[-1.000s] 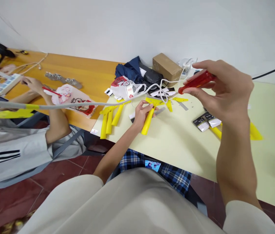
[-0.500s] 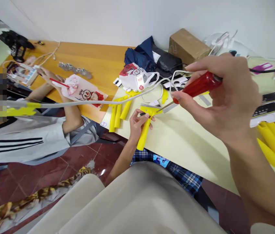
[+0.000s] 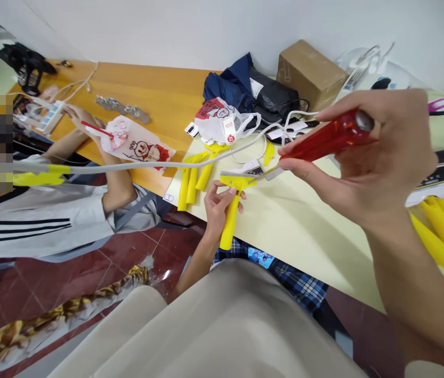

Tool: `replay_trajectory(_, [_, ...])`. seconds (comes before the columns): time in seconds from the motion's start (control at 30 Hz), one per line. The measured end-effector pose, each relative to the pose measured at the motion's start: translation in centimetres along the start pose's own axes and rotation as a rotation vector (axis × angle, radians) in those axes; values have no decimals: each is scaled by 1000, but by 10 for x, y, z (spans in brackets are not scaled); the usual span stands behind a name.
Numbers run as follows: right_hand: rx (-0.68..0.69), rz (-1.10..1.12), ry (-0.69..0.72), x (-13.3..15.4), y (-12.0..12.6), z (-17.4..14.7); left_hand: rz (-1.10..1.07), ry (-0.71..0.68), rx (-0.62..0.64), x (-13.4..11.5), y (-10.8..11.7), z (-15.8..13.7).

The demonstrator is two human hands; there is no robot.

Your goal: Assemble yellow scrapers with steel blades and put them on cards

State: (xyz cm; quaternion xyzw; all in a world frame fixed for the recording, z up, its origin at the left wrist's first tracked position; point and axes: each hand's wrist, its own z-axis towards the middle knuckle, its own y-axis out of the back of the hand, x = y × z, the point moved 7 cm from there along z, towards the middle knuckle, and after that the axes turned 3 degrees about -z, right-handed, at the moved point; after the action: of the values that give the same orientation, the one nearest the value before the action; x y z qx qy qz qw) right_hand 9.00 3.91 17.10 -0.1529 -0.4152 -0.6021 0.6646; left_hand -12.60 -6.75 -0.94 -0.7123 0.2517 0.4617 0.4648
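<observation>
My left hand [image 3: 218, 210] is closed around a yellow scraper [image 3: 229, 223] just below its head, with the handle hanging toward me. A metal blade runs along the top of that head. In my right hand [image 3: 383, 157] is a red-handled screwdriver [image 3: 320, 139], pinched between thumb and fingers. Its shaft slants down to the right end of the scraper head; whether the tip sits in a screw I cannot tell. Several more yellow scrapers [image 3: 183, 189] lie on the table left of my left hand, and a loose yellow piece [image 3: 269, 154] lies behind it.
A white cable [image 3: 135, 167] crosses in front of the view. At the back are a plastic bag [image 3: 214, 123], a dark blue cloth [image 3: 230, 86] and a cardboard box [image 3: 310, 73]. Yellow handles [image 3: 442, 231] lie at right. Another person [image 3: 29, 220] sits at left.
The screwdriver handle has turned, so its end cap now faces me more. The scraper in my left hand has shifted slightly left and stands a bit more upright.
</observation>
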Motion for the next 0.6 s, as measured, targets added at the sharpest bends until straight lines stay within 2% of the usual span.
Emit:
replay_trajectory(0.1, [-72, -95, -58, 0, -3, -12, 7, -25, -33, -6, 4, -2])
replay_trajectory(0.23, [-338, -201, -45, 4, 8, -37, 70, -123, -59, -17, 5, -5])
replay_trajectory(0.33, [-516, -256, -49, 5, 18, -55, 119, -183, -35, -22, -2, -9])
replay_trajectory(0.47, [-735, -176, -138, -4, 26, -84, 199, -255, 20, -23, -19, -15])
replay_trajectory(0.6, [-802, -51, -338, -32, 32, -128, 292, -376, 134, -27, -43, -18])
